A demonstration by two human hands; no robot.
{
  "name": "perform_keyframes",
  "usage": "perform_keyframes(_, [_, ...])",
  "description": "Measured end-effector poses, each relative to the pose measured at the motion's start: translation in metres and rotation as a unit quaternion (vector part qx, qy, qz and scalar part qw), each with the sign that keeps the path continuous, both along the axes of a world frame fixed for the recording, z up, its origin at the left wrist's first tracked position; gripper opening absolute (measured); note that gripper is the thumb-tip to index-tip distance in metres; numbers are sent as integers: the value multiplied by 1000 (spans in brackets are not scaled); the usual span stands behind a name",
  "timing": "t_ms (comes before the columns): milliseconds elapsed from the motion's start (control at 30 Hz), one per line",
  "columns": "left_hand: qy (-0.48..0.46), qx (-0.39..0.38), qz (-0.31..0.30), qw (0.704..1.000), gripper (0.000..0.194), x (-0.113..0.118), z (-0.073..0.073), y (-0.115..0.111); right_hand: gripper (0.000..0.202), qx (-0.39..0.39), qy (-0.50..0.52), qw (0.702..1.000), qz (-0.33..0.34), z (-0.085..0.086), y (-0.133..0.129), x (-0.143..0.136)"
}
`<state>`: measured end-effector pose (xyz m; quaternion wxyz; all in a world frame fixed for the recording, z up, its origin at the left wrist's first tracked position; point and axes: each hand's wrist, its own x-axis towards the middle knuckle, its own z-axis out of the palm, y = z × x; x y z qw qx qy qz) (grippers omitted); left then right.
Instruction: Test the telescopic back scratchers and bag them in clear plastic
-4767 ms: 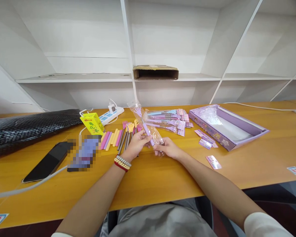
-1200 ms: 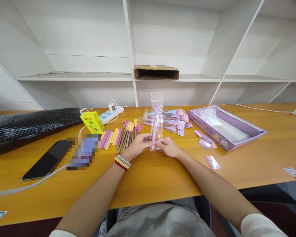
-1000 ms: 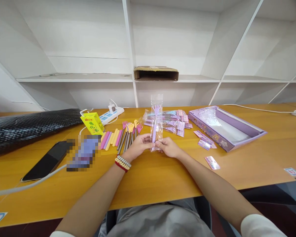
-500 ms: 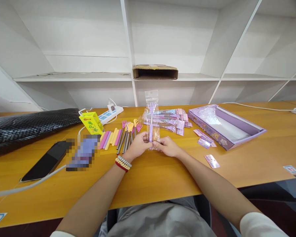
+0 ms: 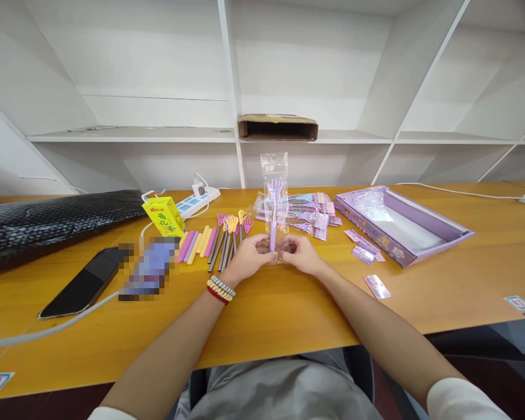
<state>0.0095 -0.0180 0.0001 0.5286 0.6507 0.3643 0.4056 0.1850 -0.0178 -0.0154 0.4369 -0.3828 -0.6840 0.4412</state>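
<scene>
Upright between my hands is a clear plastic bag point(image 5: 274, 166) with a purple back scratcher point(image 5: 273, 233) inside, its claw end up. My left hand point(image 5: 254, 255), with bracelets at the wrist, is closed on the bag's lower left edge beside the purple handle. My right hand point(image 5: 298, 252) pinches the lower right edge of the same bag. Behind the bag lies a pile of bagged back scratchers point(image 5: 310, 213) with printed cards. Left of my hands are several loose claw heads on metal rods point(image 5: 227, 242) and several coloured handle sleeves point(image 5: 196, 245) in pink, purple and yellow.
A purple open box point(image 5: 420, 233) stands at right, with printed cards point(image 5: 377, 286) near it. At left are a yellow drink carton point(image 5: 164, 216), a power strip point(image 5: 198, 201), a black phone point(image 5: 85, 283), a cable and a black wrapped roll point(image 5: 61, 227). A cardboard box point(image 5: 277, 127) sits on the shelf.
The bag with the back scratcher has shifted slightly right and up in view. My right fingers have curled more along its right edge. The other things lie as before.
</scene>
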Motion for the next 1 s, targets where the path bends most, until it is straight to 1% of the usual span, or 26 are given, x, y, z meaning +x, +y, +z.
perform_keyframes(133, [2,1,-7,1000,45,0,-1,0,41,-14,83,996,12,-2,1,-2])
perform_keyframes(267, [17,5,4,1000,41,1,0,-3,47,-39,130,990,25,-2,0,-4])
perform_keyframes(400, [32,18,14,999,37,3,2,-7,47,-66,145,986,49,1,-2,-5])
perform_keyframes(533, [24,31,12,999,38,6,5,-10,44,-77,148,984,62,1,-2,-5])
perform_keyframes(667, [7,13,4,1000,37,8,7,-11,45,-93,166,978,83,-1,-1,-4])
perform_keyframes(833, [-7,-7,6,1000,34,9,12,-12,49,-106,185,974,80,1,-1,-4])
perform_keyframes(1000, [-25,-31,-7,999,33,9,14,-13,54,-114,191,971,89,2,-2,-5])
